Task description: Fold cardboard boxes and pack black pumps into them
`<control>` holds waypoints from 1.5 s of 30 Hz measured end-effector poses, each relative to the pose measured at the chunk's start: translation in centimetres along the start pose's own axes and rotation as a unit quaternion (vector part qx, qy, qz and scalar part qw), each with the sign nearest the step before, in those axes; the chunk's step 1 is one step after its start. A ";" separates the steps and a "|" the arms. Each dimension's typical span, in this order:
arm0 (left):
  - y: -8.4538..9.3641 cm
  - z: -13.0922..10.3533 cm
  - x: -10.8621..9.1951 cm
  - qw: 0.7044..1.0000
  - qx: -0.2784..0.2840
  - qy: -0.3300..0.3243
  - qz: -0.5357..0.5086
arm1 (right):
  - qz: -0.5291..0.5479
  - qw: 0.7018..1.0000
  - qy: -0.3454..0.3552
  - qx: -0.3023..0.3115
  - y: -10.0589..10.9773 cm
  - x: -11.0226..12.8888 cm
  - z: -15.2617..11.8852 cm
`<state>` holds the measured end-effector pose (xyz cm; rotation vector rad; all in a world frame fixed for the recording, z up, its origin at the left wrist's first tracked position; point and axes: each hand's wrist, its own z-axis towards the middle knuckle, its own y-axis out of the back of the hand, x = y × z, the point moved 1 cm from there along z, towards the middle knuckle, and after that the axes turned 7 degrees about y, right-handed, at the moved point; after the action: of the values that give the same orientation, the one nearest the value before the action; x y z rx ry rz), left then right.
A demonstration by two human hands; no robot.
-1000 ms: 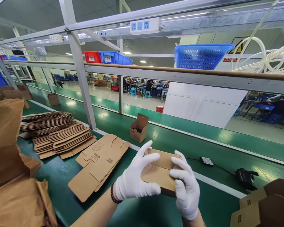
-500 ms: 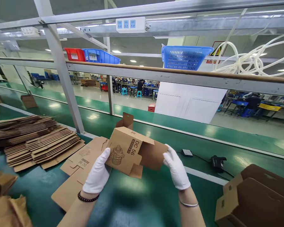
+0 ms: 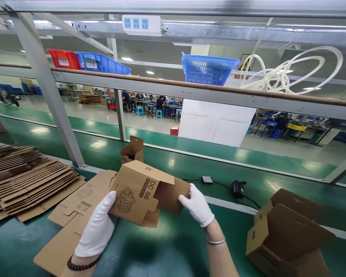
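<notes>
The right hand (image 3: pixel 197 206) pinches the long flap (image 3: pixel 173 194) between thumb and fingers. The left hand (image 3: pixel 96 227) grips the brown box (image 3: pixel 132 192) by its side, but some fingers are hidden, so I can't tell how they bend. A second ago the inside faced up; now the printed side shows, and the open end points at the right hand. Behind it, a small box (image 3: pixel 139 156) holds something dark. Two open boxes (image 3: pixel 258 234) sit off to the right
</notes>
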<state>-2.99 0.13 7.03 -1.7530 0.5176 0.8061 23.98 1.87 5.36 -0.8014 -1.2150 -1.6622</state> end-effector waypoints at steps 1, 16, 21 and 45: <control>0.0 -0.1 -0.2 1.000 -0.002 -0.012 0.008 | 0.014 1.000 -0.003 0.028 0.2 0.0 -0.1; 0.4 -0.1 0.3 0.998 0.005 0.068 -0.011 | 0.272 0.941 0.036 0.200 2.3 1.5 -1.4; 1.0 0.4 0.4 0.998 -0.006 0.062 -0.007 | 0.235 0.953 0.020 0.193 1.9 0.5 -1.0; 0.4 -0.1 1.2 0.998 -0.050 0.030 0.016 | 0.133 0.938 0.028 0.317 3.9 -0.7 -0.6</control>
<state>-2.40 -0.03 5.86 -1.8706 0.5557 0.8159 27.90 1.04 5.97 -0.4767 -1.4177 -0.9715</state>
